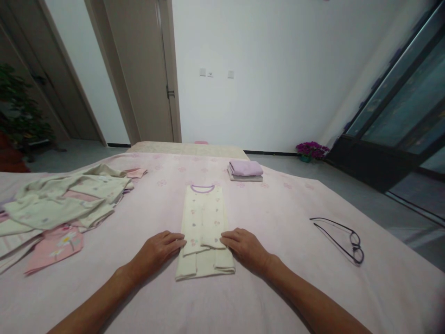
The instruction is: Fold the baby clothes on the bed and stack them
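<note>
You are resting both hands on a small cream top that is lying in the middle of the pink bed cover, right in front of you. The top is lying flat, with its sleeves folded in and its purple collar pointing away from you.

Your left hand is touching the left edge near the lower part, and your right hand is touching the right edge at the same height. The fingers of both hands are lying flat and spread. They are not closing around the cloth, only pressing on it from above.

A loose pile of clothes is lying well apart on your left, a neat folded stack is sitting farther away behind the top, and a pair of glasses is lying open on your right.

I think the risk here is in the folded sleeves. The cloth looks thin and soft, so if you are lifting one side faster than the other, the sleeves may be slipping out and the top may be opening again. The soft cover under it may also be wrinkling if you are pushing sideways.
</note>
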### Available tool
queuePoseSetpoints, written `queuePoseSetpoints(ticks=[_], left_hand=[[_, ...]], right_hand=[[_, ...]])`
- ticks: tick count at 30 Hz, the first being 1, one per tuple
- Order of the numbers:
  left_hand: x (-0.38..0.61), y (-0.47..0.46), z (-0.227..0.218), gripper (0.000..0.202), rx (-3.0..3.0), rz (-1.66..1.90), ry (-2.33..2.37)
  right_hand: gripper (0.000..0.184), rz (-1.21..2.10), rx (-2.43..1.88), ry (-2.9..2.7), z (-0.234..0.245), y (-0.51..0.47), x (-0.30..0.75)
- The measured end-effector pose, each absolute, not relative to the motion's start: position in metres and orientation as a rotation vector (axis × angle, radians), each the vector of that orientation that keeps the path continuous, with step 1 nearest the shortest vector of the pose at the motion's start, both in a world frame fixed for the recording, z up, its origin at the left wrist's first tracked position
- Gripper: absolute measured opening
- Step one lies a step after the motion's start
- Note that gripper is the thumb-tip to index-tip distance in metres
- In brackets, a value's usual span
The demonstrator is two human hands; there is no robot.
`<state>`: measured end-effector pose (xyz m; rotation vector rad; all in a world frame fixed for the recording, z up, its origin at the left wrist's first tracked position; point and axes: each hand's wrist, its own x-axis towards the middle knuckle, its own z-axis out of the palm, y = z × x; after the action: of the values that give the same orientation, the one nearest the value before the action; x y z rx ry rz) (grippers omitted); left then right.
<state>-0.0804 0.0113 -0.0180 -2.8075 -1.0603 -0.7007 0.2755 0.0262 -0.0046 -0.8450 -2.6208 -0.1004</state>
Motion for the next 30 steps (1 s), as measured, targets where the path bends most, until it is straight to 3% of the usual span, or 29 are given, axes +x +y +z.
queuePoseSetpoints(ticks=[23, 30], left_hand=[[-0.075, 0.014, -0.007, 0.023, -2.949, -0.731, -1.015], [-0.073, 0.023, -0.016, 0.023, -3.034, -0.983, -1.057]], right_hand=[[0.020, 0.052, -0.742, -2.495, -0.006, 0.035, 0.276], [0.020, 0.260, -0.692, -2.473, -0.009, 0.037, 0.278]])
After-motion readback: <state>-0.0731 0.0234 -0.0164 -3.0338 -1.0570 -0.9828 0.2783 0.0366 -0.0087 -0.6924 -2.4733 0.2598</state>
